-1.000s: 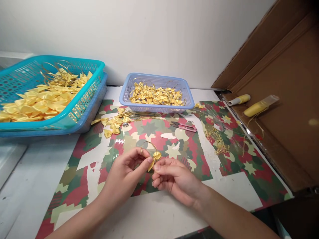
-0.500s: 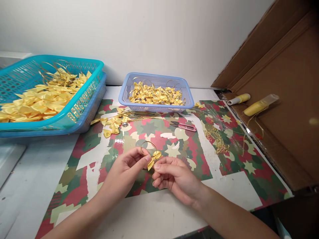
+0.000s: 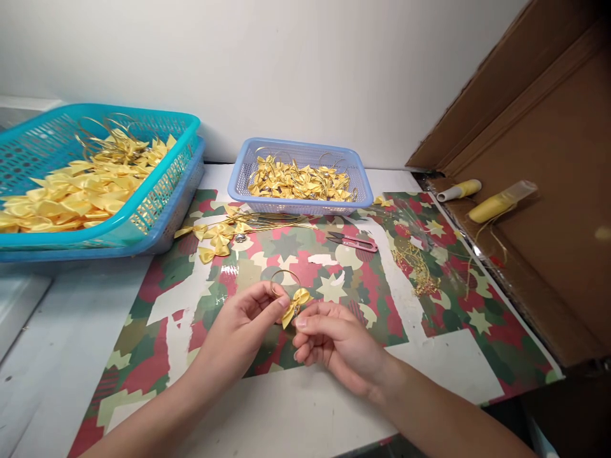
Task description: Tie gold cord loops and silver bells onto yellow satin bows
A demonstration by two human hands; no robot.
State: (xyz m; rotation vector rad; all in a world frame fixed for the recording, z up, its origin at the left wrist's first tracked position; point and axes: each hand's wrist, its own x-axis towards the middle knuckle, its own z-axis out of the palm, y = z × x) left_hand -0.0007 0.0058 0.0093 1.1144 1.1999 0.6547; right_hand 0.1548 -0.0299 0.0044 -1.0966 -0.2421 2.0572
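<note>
A yellow satin bow on a loop of gold wire is held between my hands over the patterned sheet. My left hand pinches the bow's left side and the wire between thumb and fingers, the loop rising above the fingertips. My right hand is closed, thumb against forefinger, at the lower right of the bow. A small silvery piece shows at those fingertips, partly hidden. Beyond the hands lie several loose yellow bows with gold wires, and pink-handled thread snips.
A turquoise basket of yellow bows is stacked in a blue one at left. A smaller lilac-blue basket of wired bows stands at the back. Gold thread scraps lie right, near two yellow thread spools by a cardboard wall.
The bow has turned slightly between my fingers, and the silvery piece beneath it shows more. Both hands keep nearly the same place and grip.
</note>
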